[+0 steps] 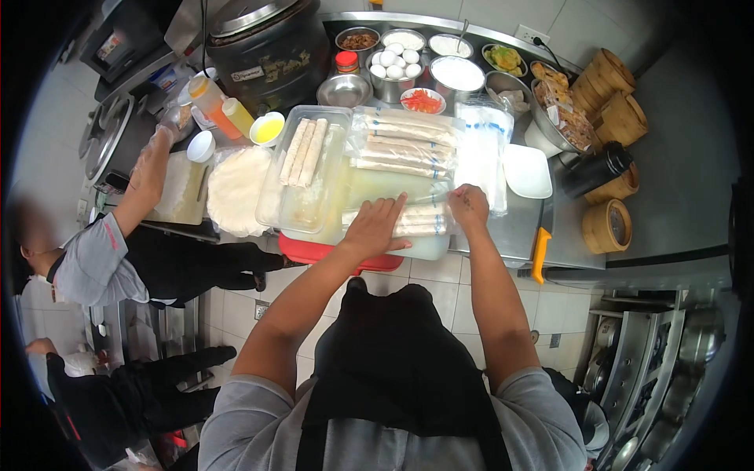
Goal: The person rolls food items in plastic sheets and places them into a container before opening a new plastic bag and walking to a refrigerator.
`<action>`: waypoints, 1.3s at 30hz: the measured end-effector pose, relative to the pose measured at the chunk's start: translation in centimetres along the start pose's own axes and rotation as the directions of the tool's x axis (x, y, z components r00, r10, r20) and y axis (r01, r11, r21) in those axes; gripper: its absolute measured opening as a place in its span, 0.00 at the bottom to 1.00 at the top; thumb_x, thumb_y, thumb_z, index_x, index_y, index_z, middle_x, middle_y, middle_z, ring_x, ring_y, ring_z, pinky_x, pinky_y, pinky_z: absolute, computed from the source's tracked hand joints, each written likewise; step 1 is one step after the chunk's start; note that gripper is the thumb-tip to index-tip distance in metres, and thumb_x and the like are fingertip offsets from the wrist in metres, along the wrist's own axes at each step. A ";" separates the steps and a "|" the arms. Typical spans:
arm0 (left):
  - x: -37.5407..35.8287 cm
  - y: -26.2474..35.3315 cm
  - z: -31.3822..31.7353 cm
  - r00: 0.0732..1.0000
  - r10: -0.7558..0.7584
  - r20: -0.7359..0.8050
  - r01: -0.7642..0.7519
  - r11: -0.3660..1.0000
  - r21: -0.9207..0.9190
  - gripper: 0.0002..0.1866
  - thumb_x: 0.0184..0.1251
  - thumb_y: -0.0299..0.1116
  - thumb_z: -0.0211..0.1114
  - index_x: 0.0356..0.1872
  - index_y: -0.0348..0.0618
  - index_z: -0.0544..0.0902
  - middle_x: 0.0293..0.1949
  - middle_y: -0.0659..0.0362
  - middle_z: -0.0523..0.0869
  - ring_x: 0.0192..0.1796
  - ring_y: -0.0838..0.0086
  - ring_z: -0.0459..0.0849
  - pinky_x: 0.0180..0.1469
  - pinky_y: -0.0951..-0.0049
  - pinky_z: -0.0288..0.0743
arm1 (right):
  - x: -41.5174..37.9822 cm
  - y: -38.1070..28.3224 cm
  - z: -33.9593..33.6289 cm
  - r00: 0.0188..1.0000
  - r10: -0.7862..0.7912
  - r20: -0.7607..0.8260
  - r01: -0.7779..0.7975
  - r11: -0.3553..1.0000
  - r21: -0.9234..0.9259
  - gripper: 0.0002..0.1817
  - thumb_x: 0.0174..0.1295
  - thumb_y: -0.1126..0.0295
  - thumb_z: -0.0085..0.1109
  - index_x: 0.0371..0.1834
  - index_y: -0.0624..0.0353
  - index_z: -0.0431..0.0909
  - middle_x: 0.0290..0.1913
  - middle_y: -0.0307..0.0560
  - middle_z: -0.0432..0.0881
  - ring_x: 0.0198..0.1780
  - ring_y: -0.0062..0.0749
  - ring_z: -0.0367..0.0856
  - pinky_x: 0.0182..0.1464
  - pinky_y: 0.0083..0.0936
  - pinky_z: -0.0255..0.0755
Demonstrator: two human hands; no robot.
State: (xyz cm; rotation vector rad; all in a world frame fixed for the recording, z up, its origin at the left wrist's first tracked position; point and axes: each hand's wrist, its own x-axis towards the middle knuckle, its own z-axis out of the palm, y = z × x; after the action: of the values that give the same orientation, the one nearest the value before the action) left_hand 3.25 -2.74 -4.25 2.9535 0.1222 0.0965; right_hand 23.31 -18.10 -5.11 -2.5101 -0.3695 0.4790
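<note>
Black apron (393, 361) and grey short sleeves of the wearer lie nearest the camera, with both bare forearms reaching forward to the work surface. Left hand (375, 228): palm down, open, fingers extended and slightly parted, grasping nothing; it rests over one end of a clear bag of rolls (420, 220), apparently to steady the contents and keep the film flat. Right hand (469, 206): nearly closed, thumb and fingers drawn together on the bag's opposite end, presumably to hold the plastic taut; the exact fold between the fingertips is too small to make out. Bag of rolls: lying flat on a translucent cutting board (428, 250), at the edge nearest the wearer, where both hands reach it easily. Beyond it, filled bags (404, 141) lie with their rolls roughly parallel, an arrangement that likely saves space. To the left, a clear plastic tray (320, 217) bears uncovered pale rolls (302, 153) side by side, close enough to serve as a supply. To the right, flat plastic sleeves with blue print (481, 141) lie beside a white square plate (528, 171), within short reach of the right hand. At far left, a co-worker's hand (151, 157) in a clear glove reaches toward the containers, apart from the wearer's hands.
</note>
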 end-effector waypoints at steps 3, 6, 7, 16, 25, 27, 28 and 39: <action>-0.6 -1.2 0.2 0.997 0.011 -0.074 -0.020 0.992 -0.127 0.43 0.68 0.60 0.64 0.74 0.39 0.66 0.57 0.49 0.78 0.59 0.57 0.76 0.62 0.56 0.66 | -0.1 1.5 0.4 0.915 -0.229 -0.333 0.174 0.967 -0.185 0.14 0.59 0.65 0.69 0.45 0.59 0.85 0.44 0.55 0.85 0.50 0.52 0.82 0.52 0.44 0.76; 1.6 -3.6 0.1 0.995 -0.032 -0.097 -0.003 0.942 -0.336 0.31 0.74 0.54 0.59 0.66 0.39 0.75 0.55 0.47 0.81 0.59 0.54 0.78 0.61 0.56 0.69 | -3.6 -2.6 -0.9 0.712 -0.600 -0.365 0.591 0.793 -0.149 0.17 0.59 0.63 0.69 0.47 0.61 0.82 0.44 0.55 0.84 0.50 0.52 0.81 0.52 0.45 0.75; 3.0 -4.5 0.1 0.997 -0.055 -0.047 0.029 0.899 -0.437 0.26 0.77 0.51 0.57 0.61 0.38 0.79 0.54 0.47 0.82 0.59 0.54 0.79 0.60 0.56 0.71 | -5.3 -4.4 -0.9 0.673 -0.725 -0.146 0.713 0.688 -0.133 0.20 0.58 0.61 0.70 0.48 0.61 0.81 0.46 0.56 0.83 0.52 0.52 0.80 0.54 0.44 0.74; 6.7 -7.2 2.1 0.983 -0.046 0.180 0.141 0.817 -0.559 0.24 0.83 0.46 0.48 0.48 0.35 0.85 0.47 0.48 0.80 0.51 0.56 0.82 0.56 0.61 0.75 | -7.1 -4.3 4.4 0.518 -0.818 0.248 0.855 0.485 -0.186 0.39 0.50 0.47 0.76 0.62 0.58 0.75 0.60 0.53 0.72 0.62 0.47 0.70 0.64 0.40 0.66; 6.6 -7.1 2.4 0.974 -0.106 0.201 0.213 0.729 -0.651 0.23 0.82 0.45 0.51 0.50 0.33 0.85 0.48 0.49 0.79 0.51 0.61 0.81 0.58 0.65 0.74 | -6.2 -4.2 4.7 0.494 -0.797 0.347 0.867 0.481 -0.130 0.40 0.53 0.45 0.75 0.65 0.55 0.73 0.60 0.52 0.70 0.61 0.48 0.68 0.64 0.42 0.64; 6.4 -7.2 2.5 0.977 -0.084 0.197 0.195 0.732 -0.653 0.22 0.82 0.45 0.52 0.50 0.32 0.84 0.48 0.49 0.79 0.50 0.61 0.82 0.56 0.65 0.75 | -6.3 -4.2 4.8 0.499 -0.792 0.351 0.864 0.483 -0.139 0.41 0.51 0.45 0.76 0.66 0.52 0.73 0.59 0.51 0.71 0.62 0.47 0.68 0.64 0.42 0.64; 6.5 -7.3 2.6 0.981 -0.054 0.187 0.166 0.737 -0.655 0.22 0.82 0.45 0.52 0.50 0.32 0.84 0.48 0.49 0.79 0.49 0.62 0.82 0.55 0.65 0.76 | -6.3 -4.3 4.8 0.509 -0.788 0.347 0.860 0.486 -0.157 0.42 0.49 0.45 0.77 0.67 0.50 0.74 0.59 0.51 0.71 0.63 0.46 0.68 0.63 0.42 0.64; 6.6 -6.7 3.1 0.973 -0.161 0.166 0.230 0.730 -0.644 0.22 0.83 0.44 0.51 0.46 0.32 0.83 0.45 0.49 0.81 0.48 0.60 0.83 0.52 0.63 0.76 | -6.5 -4.1 4.8 0.524 -0.764 0.376 0.849 0.504 -0.159 0.41 0.51 0.46 0.76 0.66 0.53 0.71 0.55 0.49 0.71 0.58 0.44 0.68 0.62 0.40 0.63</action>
State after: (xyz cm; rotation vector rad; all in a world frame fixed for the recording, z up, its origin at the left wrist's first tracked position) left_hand 9.51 3.85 -8.18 2.2057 0.3156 -0.0345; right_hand 14.83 -14.82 -4.88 -2.1798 -1.7878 0.3489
